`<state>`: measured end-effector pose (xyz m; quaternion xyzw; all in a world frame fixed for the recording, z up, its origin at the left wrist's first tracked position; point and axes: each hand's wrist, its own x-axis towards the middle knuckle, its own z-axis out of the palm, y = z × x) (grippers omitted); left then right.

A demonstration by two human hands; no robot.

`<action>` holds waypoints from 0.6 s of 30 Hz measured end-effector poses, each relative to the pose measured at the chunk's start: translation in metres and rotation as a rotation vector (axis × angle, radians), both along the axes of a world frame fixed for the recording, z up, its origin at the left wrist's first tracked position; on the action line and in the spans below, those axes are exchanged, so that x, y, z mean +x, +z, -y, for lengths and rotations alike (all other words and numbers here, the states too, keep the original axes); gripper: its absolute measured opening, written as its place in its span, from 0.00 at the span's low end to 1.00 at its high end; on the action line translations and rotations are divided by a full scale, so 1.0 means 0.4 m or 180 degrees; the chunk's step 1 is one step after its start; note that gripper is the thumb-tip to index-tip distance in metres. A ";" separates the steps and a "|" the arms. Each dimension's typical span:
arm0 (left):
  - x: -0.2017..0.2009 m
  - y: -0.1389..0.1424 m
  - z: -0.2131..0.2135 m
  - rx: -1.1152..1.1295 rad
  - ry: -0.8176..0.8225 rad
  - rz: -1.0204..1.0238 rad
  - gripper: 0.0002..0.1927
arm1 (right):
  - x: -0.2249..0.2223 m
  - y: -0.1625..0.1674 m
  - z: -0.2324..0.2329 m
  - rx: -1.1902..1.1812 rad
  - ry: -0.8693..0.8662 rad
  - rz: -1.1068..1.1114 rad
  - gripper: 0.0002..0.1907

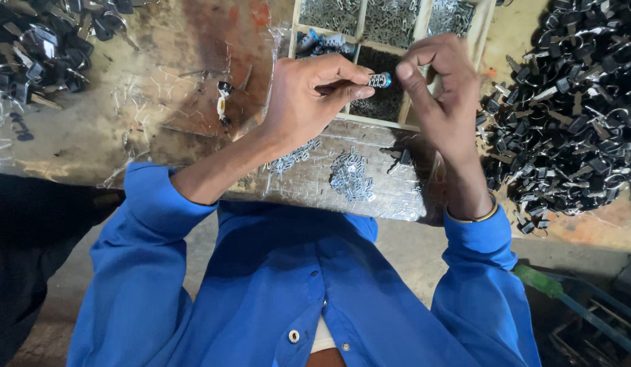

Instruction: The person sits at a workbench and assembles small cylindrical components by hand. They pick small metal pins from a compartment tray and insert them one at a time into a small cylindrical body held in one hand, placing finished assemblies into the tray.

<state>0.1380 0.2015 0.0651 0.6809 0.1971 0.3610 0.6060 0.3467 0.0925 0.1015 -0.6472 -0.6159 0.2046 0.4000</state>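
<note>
Here your left hand pinches a small ribbed metal cylinder, its long axis running from nine to three o'clock and its blue-tipped end toward your right hand. That hand sits just at three o'clock of the tip, fingers curled, thumb and forefinger almost on it; whether they touch is unclear. At twelve o'clock the wooden divided tray holds small metal pieces by compartment. At three, a heap of black keys.

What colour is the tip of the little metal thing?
Blue: the small metal cylinder has a blue tip, seen in the head view.
</note>
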 end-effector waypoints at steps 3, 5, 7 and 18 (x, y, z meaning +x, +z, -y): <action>0.001 0.001 -0.001 0.0038 -0.0009 -0.0006 0.06 | -0.015 0.007 0.004 -0.0131 0.0142 -0.0646 0.03; 0.001 0.003 -0.003 0.0089 0.0014 -0.0037 0.06 | -0.021 0.013 0.004 -0.0222 0.0168 -0.0728 0.04; 0.000 0.006 -0.003 0.0134 0.0038 -0.0088 0.06 | -0.027 0.019 0.004 -0.0262 0.0158 -0.0757 0.05; -0.001 0.016 -0.005 0.0436 0.0164 -0.0231 0.07 | -0.041 0.023 0.003 0.0205 0.0075 0.0302 0.06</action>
